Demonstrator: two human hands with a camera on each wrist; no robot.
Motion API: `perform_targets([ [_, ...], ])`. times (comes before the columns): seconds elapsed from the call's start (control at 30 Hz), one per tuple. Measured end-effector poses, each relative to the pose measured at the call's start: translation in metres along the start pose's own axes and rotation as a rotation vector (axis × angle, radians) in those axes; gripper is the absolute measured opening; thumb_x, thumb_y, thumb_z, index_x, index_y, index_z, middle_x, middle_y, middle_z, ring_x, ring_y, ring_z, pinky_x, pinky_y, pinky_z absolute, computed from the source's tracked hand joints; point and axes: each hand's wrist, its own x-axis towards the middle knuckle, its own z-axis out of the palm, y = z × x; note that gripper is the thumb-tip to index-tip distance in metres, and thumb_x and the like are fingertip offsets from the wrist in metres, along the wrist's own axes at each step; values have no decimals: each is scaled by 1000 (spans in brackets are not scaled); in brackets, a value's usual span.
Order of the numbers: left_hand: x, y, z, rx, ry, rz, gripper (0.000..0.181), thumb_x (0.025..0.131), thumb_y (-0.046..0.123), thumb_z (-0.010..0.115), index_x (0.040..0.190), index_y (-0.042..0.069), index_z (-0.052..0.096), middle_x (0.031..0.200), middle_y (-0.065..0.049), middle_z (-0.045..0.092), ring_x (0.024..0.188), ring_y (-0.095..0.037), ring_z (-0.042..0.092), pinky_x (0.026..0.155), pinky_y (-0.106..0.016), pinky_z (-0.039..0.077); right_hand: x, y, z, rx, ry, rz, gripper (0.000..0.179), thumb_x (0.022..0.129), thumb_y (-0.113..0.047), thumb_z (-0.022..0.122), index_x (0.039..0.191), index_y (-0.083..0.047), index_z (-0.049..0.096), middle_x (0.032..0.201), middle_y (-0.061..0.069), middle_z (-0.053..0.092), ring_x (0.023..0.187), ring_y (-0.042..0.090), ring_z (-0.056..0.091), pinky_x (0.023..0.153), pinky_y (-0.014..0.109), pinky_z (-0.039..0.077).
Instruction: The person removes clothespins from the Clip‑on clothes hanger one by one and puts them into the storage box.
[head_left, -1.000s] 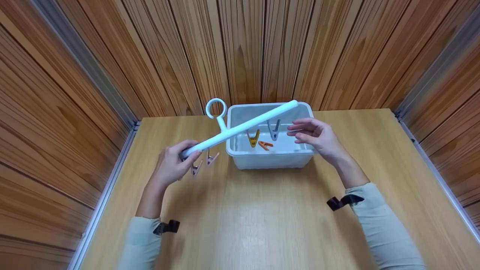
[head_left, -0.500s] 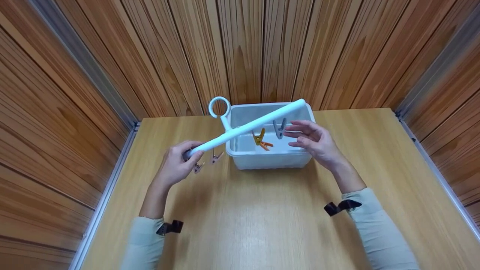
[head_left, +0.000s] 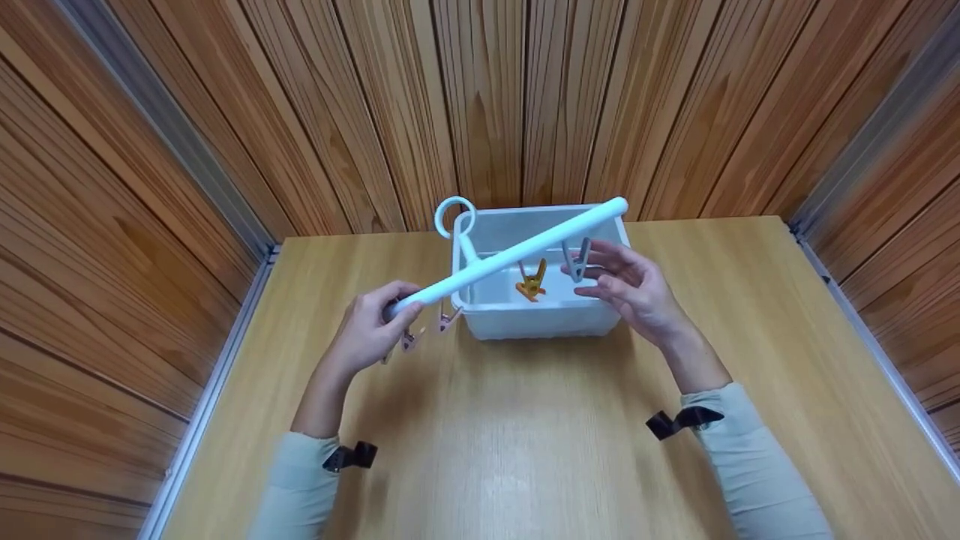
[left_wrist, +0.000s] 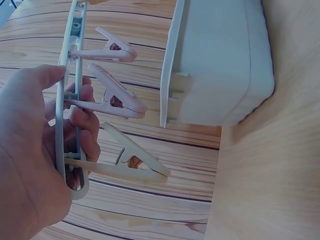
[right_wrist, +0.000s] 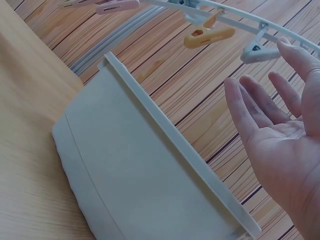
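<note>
A pale blue clip hanger (head_left: 517, 251) with a ring hook (head_left: 455, 201) slants up to the right over the bin. My left hand (head_left: 367, 326) grips its lower left end. Two pink clips (left_wrist: 120, 102) and a beige clip (left_wrist: 142, 167) hang near that hand in the left wrist view. Farther along the bar hang a yellow clip (right_wrist: 210, 37) and a grey-blue clip (right_wrist: 259, 54). My right hand (head_left: 637, 289) is held with loosely spread fingers beside the grey-blue clip, its thumb tip close to it in the right wrist view. It holds nothing.
Beneath the hanger a white plastic bin (head_left: 540, 325) stands at the back of the wooden table (head_left: 495, 442). An orange clip (head_left: 531, 297) lies in it, partly covered by the yellow clip in the head view. Wood-panelled walls (head_left: 487, 105) rise behind and at both sides.
The left hand has carried the hanger to the right, bringing the grey-blue clip in front of the right hand's fingers. The right hand has shifted only slightly and stays loosely spread.
</note>
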Motion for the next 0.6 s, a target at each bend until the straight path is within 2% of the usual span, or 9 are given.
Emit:
perform_targets([
  [0.17,3,-1,5,-27,-25,-11,29,115,25,66,136,6,74,100,-14,71,77,-16,66,68,-24,54,-1,-1,3,38,-26,9,41,114,-6,60,153,-19,64,142,1,76,136,22,77,111,37,65],
  [0.4,2,1,5,-12,-27,-28,31,115,28,66,137,8,74,101,-12,71,78,-16,65,67,-25,53,-2,-2,6,77,-7,26,37,117,-6,56,151,-14,64,139,2,76,128,21,81,106,34,67],
  [0.6,2,1,9,78,5,9,28,113,28,70,133,10,77,102,-11,76,79,-17,66,69,-26,51,-4,0,8,49,14,32,37,116,-2,55,145,-18,68,133,-1,78,122,20,83,101,32,68],
])
